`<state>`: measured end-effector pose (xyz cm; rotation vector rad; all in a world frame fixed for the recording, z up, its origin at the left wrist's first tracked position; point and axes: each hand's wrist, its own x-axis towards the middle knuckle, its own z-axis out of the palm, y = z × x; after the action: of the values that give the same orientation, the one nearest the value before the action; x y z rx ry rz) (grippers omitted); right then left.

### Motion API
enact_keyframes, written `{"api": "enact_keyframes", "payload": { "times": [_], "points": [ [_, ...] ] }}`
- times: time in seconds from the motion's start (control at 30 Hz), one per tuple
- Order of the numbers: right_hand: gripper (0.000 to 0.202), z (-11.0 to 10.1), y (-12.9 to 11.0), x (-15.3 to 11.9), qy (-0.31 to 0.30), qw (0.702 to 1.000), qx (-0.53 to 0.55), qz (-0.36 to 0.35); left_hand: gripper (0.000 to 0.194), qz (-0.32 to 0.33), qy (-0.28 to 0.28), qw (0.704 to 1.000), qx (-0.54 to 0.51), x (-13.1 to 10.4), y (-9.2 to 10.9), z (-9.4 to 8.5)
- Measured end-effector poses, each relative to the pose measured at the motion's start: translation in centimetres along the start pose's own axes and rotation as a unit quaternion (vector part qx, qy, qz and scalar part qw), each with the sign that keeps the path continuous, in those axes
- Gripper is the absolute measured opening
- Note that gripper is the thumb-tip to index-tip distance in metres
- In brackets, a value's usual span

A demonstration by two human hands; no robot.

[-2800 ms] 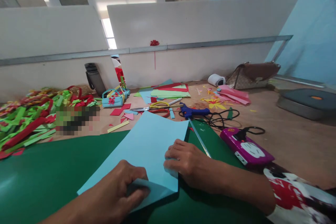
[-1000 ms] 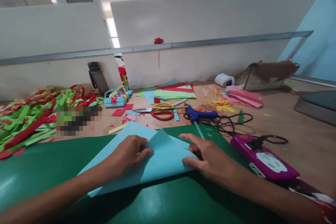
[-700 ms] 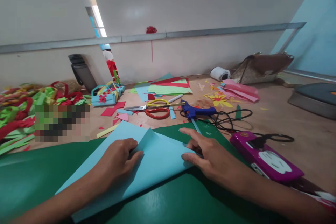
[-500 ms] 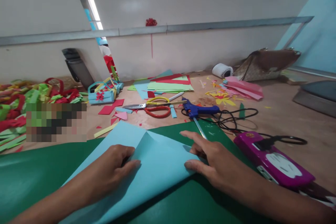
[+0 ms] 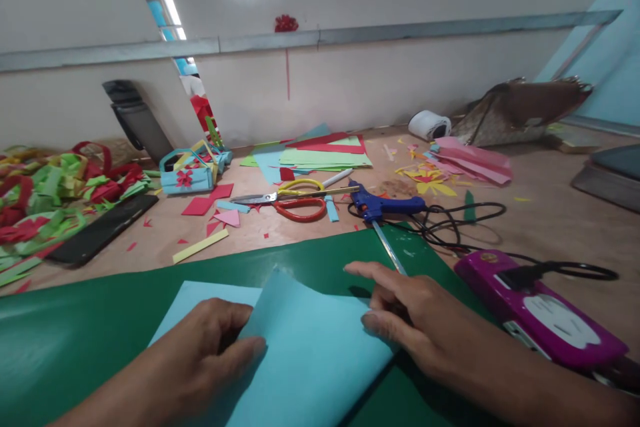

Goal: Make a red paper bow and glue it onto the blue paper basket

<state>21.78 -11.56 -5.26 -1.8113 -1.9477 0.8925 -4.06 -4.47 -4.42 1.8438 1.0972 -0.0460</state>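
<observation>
A sheet of light-blue paper (image 5: pixel 310 347), folded over on itself, is held above a green mat (image 5: pixel 135 307). My left hand (image 5: pixel 215 347) pinches the folded edge between thumb and fingers, left of the middle. At the paper's right corner, my right hand (image 5: pixel 405 313) grips it with the thumb on top and the index finger stretched out. Beyond the paper lie scissors (image 5: pixel 295 200) with one yellow and one red handle. A blue glue gun (image 5: pixel 387 203) with a clear glue stick (image 5: pixel 389 247) rests close to my right hand.
A purple power strip (image 5: pixel 540 307) with a black cable sits at right. Phone (image 5: pixel 105 230), paper strips (image 5: pixel 65 180), small blue paper bag (image 5: pixel 187 180) and dark bottle (image 5: pixel 137 120) are at left. Coloured sheets (image 5: pixel 325 157), a white roll (image 5: pixel 429 125) and a handbag (image 5: pixel 530 110) lie farther back.
The paper has been drawn down toward me and its folded flap stands higher. Both hands sit slightly lower, still gripping it. The view has shifted a little.
</observation>
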Motion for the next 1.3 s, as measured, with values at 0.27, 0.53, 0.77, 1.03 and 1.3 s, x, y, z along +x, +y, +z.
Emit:
{"api": "enact_keyframes", "payload": {
  "times": [0.27, 0.53, 0.77, 1.03, 1.3],
  "points": [
    [0.046, 0.9, 1.1, 0.1, 0.105, 0.988, -0.092, -0.072, 0.029, 0.021, 0.111, 0.965, 0.235, 0.3, -1.3, 0.7],
    [0.045, 2.1, 1.8, 0.1, 0.206, 0.942, -0.183, -0.194, 0.03, 0.027, 0.171, 0.949, 0.262, -0.1, -2.9, 1.2],
    [0.06, 1.0, 0.8, 0.3, 0.132, 0.986, -0.064, -0.079, 0.016, 0.175, 0.268, 0.919, 0.228, 1.0, -4.2, 0.8],
    [0.095, 1.0, 1.8, -0.3, 0.021, 0.995, -0.01, -0.094, 0.021, 0.261, 0.281, 0.898, 0.213, 0.6, -3.2, -0.9],
    [0.088, 2.5, 2.7, -0.5, 0.165, 0.935, -0.193, -0.248, 0.077, 0.004, 0.159, 0.97, 0.185, -3.4, -5.2, -1.3]
  ]
}}
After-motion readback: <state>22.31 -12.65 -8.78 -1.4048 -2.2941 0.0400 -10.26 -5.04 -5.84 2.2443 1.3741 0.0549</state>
